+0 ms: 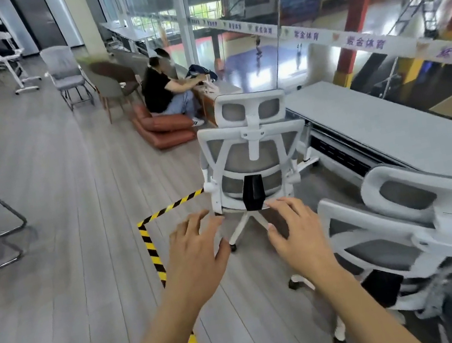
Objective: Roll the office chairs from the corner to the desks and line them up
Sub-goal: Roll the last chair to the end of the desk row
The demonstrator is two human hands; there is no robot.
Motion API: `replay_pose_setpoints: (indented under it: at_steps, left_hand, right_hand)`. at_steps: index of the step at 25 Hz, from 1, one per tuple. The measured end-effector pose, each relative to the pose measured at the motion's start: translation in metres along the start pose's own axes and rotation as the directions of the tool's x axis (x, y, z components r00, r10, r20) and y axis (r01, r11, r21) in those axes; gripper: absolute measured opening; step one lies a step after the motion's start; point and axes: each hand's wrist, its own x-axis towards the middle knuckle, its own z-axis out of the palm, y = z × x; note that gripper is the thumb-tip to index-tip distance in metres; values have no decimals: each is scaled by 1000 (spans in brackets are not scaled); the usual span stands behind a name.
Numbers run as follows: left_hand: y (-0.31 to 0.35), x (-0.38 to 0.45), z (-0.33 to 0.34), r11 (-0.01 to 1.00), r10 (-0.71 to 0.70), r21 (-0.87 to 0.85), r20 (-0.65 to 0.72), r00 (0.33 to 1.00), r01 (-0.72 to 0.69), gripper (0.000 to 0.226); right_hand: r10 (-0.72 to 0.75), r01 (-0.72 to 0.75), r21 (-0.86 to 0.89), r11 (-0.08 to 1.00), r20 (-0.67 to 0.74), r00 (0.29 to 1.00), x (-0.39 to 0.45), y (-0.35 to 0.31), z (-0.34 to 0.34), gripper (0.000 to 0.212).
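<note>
Office chair (250, 164), white frame with grey mesh back and headrest, stands on its castors on the wood-look floor (58, 201), its back toward the camera and its seat facing the near end of the long grey desk (391, 124); it looks just beside the desk corner, not yet tucked under. Second chair (410, 229) of the same make sits lower right, close against the desk edge, back also toward the camera, so the pair reads as a row being formed along the desk's near side. Left hand (194, 255) and right hand (299, 234) are both stretched forward with fingers spread and relaxed, holding nothing; they overlap the first chair's lower back in the view, but actual contact cannot be confirmed, and a gap seems likely. Judgement: hands sit at back-frame width because the backrest is the natural push point for rolling. Yellow-black tape (154, 253) marks a corner on the floor beside the first chair's base; its purpose is unclear. Hidden or uncertain: first chair's seat and most castors are screened by its own back; second chair is blurred and cut off at the right edge; a grey blurred mass at bottom right cannot be identified. A seated person (162, 91) works at a far table, well apart. Other grey chairs stand at left, not part of the row.
</note>
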Motion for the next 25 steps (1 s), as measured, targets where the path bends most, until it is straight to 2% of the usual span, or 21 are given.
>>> replay_pose_setpoints:
  at_steps: [6,13,16,19,22,25]
  left_hand:
    - [-101,181,61,991,117,-71,99,988,-110,33]
    - [-146,366,151,969,246,-93,217,945,-231,42]
    - [-159,434,204,970,244,-50,252,937,-239,48]
    - [-171,489,253,984,168,10,289,942,-178,52]
    - [-189,512,287,992,106,28,341,934,-123,60]
    - [-197,507,311,995,98,-15,344,934,-99,59]
  right_hand:
    - [185,-186,-6,983,-59,981,171,15,66,43]
    - [382,-394,-62,917,-148,912,320,87,108,39]
    - [475,-488,-84,869,-136,870,380,140,127,40]
    - [530,-545,-72,835,-158,833,440,182,142,41]
    - [550,-573,-105,813,-186,814,487,212,149,39]
    - [546,-575,-229,785,-182,818,512,238,158,37]
